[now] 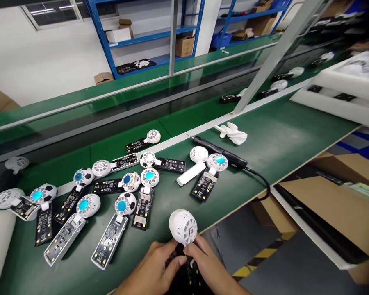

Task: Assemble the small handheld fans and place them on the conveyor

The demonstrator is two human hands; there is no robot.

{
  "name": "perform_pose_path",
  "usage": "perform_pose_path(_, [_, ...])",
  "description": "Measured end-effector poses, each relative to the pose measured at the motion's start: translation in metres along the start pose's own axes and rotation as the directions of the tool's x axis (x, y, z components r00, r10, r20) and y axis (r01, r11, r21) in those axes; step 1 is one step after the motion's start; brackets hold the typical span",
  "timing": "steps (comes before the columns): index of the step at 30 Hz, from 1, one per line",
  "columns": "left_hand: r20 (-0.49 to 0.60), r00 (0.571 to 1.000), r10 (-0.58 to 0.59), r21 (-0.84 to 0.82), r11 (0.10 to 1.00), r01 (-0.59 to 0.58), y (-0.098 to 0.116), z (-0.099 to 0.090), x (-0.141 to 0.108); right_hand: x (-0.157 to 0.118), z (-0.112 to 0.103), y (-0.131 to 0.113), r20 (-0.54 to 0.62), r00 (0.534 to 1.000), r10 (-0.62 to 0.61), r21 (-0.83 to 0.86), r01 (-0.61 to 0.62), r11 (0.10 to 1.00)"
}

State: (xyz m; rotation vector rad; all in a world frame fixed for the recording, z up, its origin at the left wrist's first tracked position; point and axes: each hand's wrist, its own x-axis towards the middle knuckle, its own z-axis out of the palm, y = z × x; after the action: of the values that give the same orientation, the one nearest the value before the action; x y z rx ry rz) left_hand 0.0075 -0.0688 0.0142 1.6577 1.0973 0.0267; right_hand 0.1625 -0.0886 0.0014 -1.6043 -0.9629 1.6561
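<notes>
Near the table's front edge I hold a partly assembled handheld fan (182,228), its white vented round head pointing up and away from me. My left hand (158,262) and my right hand (204,258) close around its neck from either side. Below the neck, a dark handle with a circuit board shows partly between my hands. To the left lie several similar fans, such as one with a blue disc (88,205) and one with a football pattern (125,203), their boards exposed. Ahead rest a white-handled fan (191,173) and a black-handled fan (206,184).
A black electric screwdriver (221,152) with a cord lies ahead, beside a crumpled white glove (233,133). More fans sit along the conveyor (172,119). White foam trays (344,92) stand at right; cardboard boxes (335,205) are below. A slanted metal post (270,61) rises beyond.
</notes>
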Motion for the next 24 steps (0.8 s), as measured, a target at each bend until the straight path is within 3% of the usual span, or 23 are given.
perform_pose_path(7, [0.027,0.997,0.075,-0.163,0.984,-0.07,-0.007,0.021,0.005,-0.008,-0.01,0.014,0.011,0.998,0.06,0.108,-0.061,0.992])
perform_pose_path(10, [0.02,0.996,0.082,-0.147,0.986,-0.078,-0.011,0.031,0.008,-0.011,-0.013,0.013,-0.014,0.997,0.076,0.105,-0.074,0.992])
perform_pose_path(15, [0.078,0.996,0.04,-0.06,0.998,-0.035,-0.014,0.033,0.006,-0.015,-0.016,0.003,0.073,0.997,-0.023,0.118,0.014,0.993])
perform_pose_path(20, [0.109,0.978,0.18,-0.053,0.983,-0.175,-0.023,0.043,0.007,-0.019,-0.021,0.001,0.237,0.957,-0.168,0.065,0.157,0.986])
perform_pose_path(24, [0.169,0.963,0.212,-0.057,0.977,-0.205,-0.032,0.051,0.013,-0.025,-0.022,0.002,0.232,0.961,-0.149,-0.021,0.158,0.987])
